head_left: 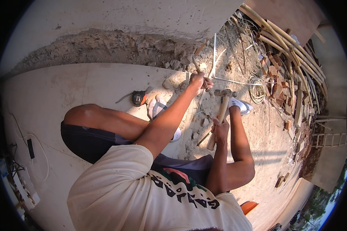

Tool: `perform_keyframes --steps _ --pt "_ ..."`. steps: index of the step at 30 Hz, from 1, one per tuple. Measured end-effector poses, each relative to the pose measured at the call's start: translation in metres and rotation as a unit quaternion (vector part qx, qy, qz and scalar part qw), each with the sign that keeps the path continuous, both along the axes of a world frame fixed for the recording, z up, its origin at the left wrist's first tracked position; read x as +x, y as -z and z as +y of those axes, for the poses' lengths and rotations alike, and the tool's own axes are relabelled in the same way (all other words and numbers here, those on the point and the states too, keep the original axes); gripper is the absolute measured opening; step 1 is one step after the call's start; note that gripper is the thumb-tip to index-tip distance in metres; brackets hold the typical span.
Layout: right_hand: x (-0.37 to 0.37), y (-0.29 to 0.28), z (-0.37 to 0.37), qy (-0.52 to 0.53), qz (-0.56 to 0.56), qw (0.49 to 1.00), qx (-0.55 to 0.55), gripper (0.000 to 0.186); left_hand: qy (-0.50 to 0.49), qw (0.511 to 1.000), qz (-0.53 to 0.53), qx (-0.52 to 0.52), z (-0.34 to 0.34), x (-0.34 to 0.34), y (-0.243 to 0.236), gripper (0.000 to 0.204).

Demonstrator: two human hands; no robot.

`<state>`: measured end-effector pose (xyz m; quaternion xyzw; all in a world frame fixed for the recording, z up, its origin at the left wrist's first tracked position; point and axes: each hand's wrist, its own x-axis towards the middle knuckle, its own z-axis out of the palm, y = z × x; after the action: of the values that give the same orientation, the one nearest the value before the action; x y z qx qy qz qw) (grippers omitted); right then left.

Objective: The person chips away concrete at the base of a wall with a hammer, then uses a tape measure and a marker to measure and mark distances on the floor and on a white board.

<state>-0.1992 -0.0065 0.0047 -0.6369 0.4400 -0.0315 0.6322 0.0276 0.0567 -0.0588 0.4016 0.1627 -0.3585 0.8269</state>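
Observation:
My left hand (pixel 199 82) grips a thin metal rod, like a chisel (pixel 196 63), held up near the broken concrete edge (pixel 177 52) of the wall. My right hand (pixel 220 130) is closed on the wooden handle of a hammer (pixel 225 93), whose metal head is up by my right foot, a little below my left hand. Another dark rod (pixel 201 140) lies by the hammer's handle. An orange and black tape measure (pixel 139 98) rests on the pale floor beside my left foot. Small chunks of rubble (pixel 205 122) are scattered between my legs.
At the right are a pile of long pipes (pixel 287 48), broken bricks (pixel 273 71), a coiled white cable (pixel 257 89) and a ladder (pixel 329 139). At the left lie a black device (pixel 31 149) and a white cord (pixel 46 161). An orange object (pixel 248 206) sits at the lower right.

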Motion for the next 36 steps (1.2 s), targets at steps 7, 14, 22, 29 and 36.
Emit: perform_keyframes --steps 7,14,22,29,36 --pt "-0.01 0.003 -0.008 0.059 -0.018 0.997 0.05 0.014 0.013 0.999 0.032 -0.002 0.013 0.014 -0.009 0.029" --pt "0.0 -0.02 -0.01 0.056 -0.095 0.994 0.014 0.014 -0.015 0.997 0.031 -0.063 0.001 0.029 0.016 0.027" --pt "0.042 -0.036 0.003 0.167 -0.2 0.965 0.009 0.014 -0.07 0.988 0.026 -0.137 -0.028 0.037 0.043 0.027" --pt "0.056 0.002 0.025 -0.084 -0.032 0.995 -0.051 0.021 -0.141 0.985 -0.029 -0.099 -0.022 0.069 0.081 0.019" --pt "0.04 0.018 0.036 -0.081 -0.049 0.995 -0.04 0.025 -0.052 0.994 -0.077 -0.055 0.022 0.078 0.068 0.019"
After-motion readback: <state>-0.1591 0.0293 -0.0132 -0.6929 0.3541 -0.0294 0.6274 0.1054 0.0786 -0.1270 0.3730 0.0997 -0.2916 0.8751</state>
